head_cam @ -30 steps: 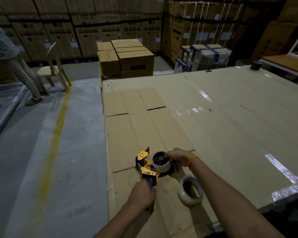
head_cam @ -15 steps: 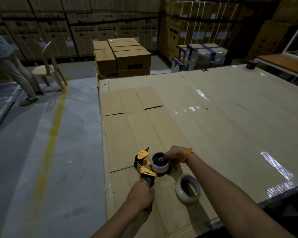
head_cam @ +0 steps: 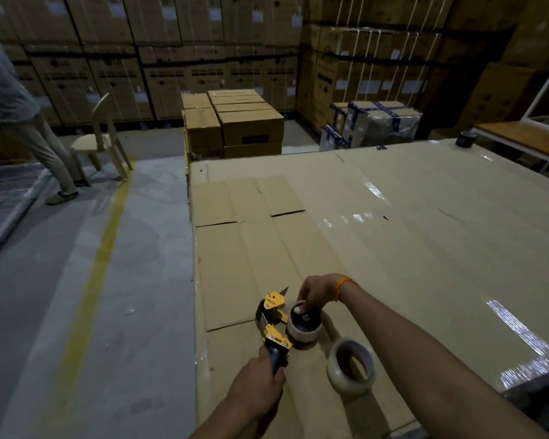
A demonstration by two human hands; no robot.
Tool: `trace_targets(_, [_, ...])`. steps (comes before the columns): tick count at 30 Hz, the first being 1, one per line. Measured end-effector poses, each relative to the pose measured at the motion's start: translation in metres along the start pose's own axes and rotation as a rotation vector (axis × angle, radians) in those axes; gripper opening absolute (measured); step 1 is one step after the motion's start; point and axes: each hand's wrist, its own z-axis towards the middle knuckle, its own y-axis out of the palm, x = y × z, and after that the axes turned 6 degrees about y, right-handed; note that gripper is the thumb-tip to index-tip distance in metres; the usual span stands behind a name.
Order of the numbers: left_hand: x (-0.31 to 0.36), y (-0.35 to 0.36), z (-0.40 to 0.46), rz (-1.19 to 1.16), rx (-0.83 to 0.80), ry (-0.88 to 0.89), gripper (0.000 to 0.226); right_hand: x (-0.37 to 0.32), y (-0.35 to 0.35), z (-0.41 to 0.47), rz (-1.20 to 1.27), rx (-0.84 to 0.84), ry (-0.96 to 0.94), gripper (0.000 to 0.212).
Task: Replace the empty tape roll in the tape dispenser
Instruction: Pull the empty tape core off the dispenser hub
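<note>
The left hand (head_cam: 256, 380) is wrapped around the dark handle of the yellow tape dispenser (head_cam: 274, 323), which lies on its side on the surface (head_cam: 425, 248). The right hand (head_cam: 317, 293) reaches over from the right, its fingertips pinching the rim of the empty roll (head_cam: 304, 326) seated on the dispenser. A full roll of clear tape (head_cam: 351, 365) stands just right of the dispenser. Compared with 0.5 s ago, both hands keep the same grips. The surface is cardboard under shiny plastic film; stacked boxes (head_cam: 235, 122) and a chair (head_cam: 100, 141) stand beyond.
</note>
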Motion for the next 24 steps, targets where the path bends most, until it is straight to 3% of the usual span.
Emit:
trace_targets(13, [-0.005, 0.006, 0.002, 0.047, 0.045, -0.034, 0.047, -0.003, 0.001, 0.015, -0.043, -0.146, -0.019, 0.045])
trace_targets(24, [0.000, 0.014, 0.004, 0.021, 0.066, -0.049, 0.040, -0.008, -0.006, 0.011, -0.091, -0.157, -0.055, 0.040])
